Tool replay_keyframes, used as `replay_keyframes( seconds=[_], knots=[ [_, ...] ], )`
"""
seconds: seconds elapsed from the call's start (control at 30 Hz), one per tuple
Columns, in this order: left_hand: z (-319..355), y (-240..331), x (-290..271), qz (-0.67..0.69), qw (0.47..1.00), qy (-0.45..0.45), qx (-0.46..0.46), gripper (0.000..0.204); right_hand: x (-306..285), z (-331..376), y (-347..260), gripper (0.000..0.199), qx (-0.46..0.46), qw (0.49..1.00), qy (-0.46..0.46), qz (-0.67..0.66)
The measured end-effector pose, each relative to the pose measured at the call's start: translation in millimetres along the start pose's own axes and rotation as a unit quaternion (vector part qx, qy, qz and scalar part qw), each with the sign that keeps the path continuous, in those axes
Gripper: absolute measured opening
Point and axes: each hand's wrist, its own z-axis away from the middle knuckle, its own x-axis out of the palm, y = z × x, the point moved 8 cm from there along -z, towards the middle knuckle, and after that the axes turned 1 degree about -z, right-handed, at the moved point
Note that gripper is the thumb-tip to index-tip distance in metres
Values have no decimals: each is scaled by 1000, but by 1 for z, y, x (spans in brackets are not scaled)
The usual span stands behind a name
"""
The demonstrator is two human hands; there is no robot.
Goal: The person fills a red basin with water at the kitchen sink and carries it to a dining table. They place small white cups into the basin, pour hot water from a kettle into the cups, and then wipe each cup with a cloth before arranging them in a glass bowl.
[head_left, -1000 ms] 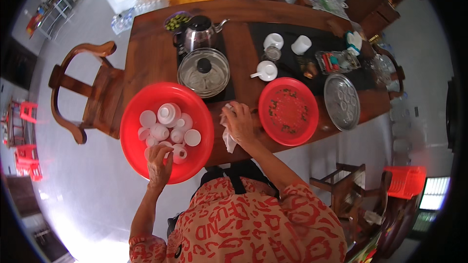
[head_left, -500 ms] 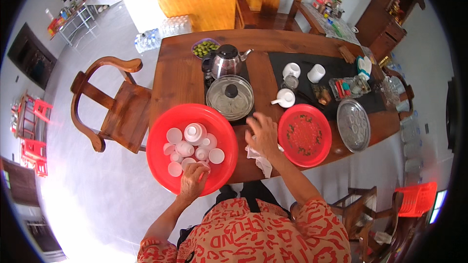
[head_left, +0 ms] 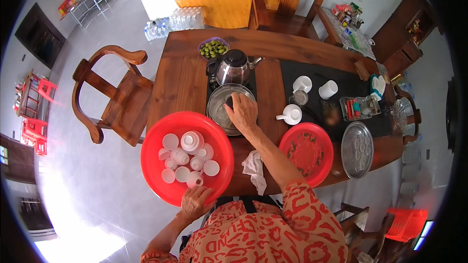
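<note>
Over at the wooden table [head_left: 187,83], the person's right hand [head_left: 243,115] has its fingers closed about the black knob [head_left: 229,102] of a round glass lid [head_left: 217,112], which sits on the near side of the kettle [head_left: 232,71]. The left hand [head_left: 196,201] rests at the near rim of the red basin [head_left: 154,185] holding white cups [head_left: 190,142]; whether its fingers grip, I can't tell. A crumpled white cloth [head_left: 254,169] lies beside the basin.
</note>
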Motion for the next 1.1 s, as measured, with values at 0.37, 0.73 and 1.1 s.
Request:
replay_keyframes(
  seconds=[0.37,0.73,1.1],
  knots=[
    [2,-1,11,-8,996,-6,-90,45,-53,-32,120,35,89,986,26,141],
    [6,-1,14,-18,993,-1,-119,38,43,-21,163,24,89,988,-48,120],
    [4,3,14,-5,996,0,-88,37,38,-10,156,54,197,979,-43,22]
  ],
)
